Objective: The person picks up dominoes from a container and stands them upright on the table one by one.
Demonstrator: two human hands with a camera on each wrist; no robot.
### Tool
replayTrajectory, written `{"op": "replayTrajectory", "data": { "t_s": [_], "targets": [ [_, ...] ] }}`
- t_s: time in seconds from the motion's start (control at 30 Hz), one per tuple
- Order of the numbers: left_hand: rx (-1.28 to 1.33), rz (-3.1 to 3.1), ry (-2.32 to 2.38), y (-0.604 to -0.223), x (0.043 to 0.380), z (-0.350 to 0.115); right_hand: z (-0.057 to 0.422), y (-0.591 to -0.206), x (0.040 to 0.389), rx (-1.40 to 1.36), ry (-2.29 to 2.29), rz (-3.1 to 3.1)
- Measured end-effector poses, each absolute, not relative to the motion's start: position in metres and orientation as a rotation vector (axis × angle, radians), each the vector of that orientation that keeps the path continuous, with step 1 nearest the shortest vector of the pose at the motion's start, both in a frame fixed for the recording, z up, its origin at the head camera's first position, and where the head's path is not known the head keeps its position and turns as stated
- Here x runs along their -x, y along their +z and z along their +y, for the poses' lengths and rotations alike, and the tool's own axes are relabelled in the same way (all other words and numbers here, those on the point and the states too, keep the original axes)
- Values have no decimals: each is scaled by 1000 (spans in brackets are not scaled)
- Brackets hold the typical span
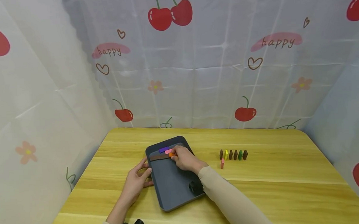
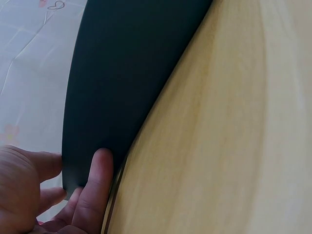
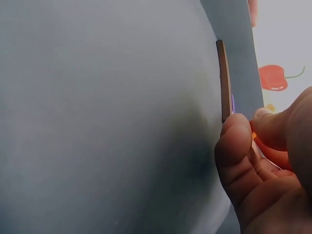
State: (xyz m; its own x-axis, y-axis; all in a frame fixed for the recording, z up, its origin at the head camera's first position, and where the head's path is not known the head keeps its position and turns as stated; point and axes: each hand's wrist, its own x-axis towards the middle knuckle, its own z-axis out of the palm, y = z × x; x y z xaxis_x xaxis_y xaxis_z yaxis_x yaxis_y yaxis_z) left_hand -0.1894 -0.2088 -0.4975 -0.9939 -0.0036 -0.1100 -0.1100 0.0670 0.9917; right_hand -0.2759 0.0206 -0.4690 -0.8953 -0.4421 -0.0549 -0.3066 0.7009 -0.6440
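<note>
Right hand pinches an orange block beside brown, pink, purple blocks inside the tray; spread left hand touches it.

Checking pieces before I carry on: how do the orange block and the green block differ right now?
The right hand pinches the orange block; no hand touches the green block. In the head view, the orange block shows within the tray's outline; the green block stands upright on the table, in a row. Both look small.
</note>
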Motion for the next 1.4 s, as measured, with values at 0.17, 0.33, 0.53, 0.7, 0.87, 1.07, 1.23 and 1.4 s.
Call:
{"op": "replayTrajectory", "data": {
  "t_s": [0.17,0.33,0.53,0.7,0.87,1.07,1.23,1.4],
  "targets": [
    [127,2226,2093,-498,190,-209,22,-468,274,597,-1016,2692],
    [129,2231,2086,-500,190,-210,25,-464,270,556,-1114,2630],
    [128,2228,2088,-502,191,-210,31,-460,265,549,-1240,2546],
    [129,2229,2088,-502,191,-210,37,-453,260,549,-1303,2512],
    [130,2228,2090,-502,191,-210,43,-452,259,534,-1351,2498],
    [125,2226,2095,-502,191,-210,51,-448,255,504,-1391,2500],
    [118,2230,2091,-503,192,-210,58,-444,251,503,-1419,2481],
    [125,2234,2082,-503,192,-210,64,-443,248,501,-1434,2468]
  ]
}}
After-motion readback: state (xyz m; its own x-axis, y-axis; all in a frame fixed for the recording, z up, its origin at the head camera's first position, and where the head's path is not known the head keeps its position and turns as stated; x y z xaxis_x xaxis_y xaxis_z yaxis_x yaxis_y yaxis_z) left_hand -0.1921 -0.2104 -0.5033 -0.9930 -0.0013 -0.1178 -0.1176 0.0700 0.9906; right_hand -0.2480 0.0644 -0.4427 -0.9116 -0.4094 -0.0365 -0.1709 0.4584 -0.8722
